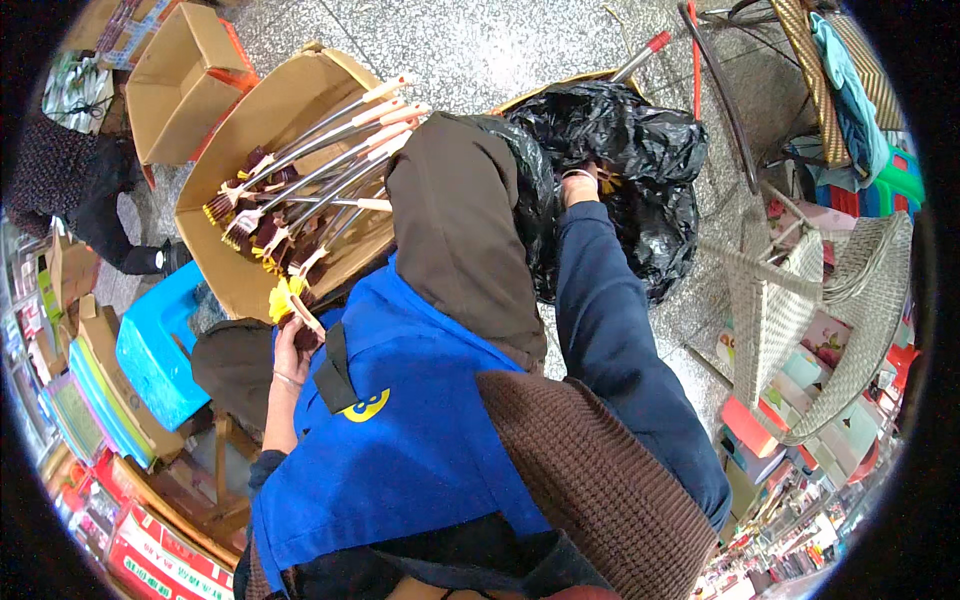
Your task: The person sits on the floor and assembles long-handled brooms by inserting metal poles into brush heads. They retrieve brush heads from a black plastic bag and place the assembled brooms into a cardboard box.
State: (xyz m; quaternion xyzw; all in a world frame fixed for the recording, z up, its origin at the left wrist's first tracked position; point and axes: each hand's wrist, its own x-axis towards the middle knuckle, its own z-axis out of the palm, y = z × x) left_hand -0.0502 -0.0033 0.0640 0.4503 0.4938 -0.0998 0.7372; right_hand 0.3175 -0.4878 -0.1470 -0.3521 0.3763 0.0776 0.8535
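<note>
At the lower edge of an open cardboard box (222, 285), my left hand (288, 352) is closed round a brush (290, 298) with yellow bristles and a pinkish plastic part. Several more long-handled brushes (335, 160) lie in the box, with metal shafts, pale pink grips and maroon and yellow heads. My right arm reaches forward into a crumpled black plastic bag (645, 135), past my right knee. The back of my right hand (580, 185) shows at the bag's opening, but its fingers are hidden. Something yellow lies beside it inside the bag.
An empty-looking cardboard box (185, 80) stands at the far left. A blue plastic stool (160, 345) is left of me, near another person's leg (95, 210). On the right are a woven wicker chair (850, 310) and stacked goods. The speckled floor (490, 50) lies ahead.
</note>
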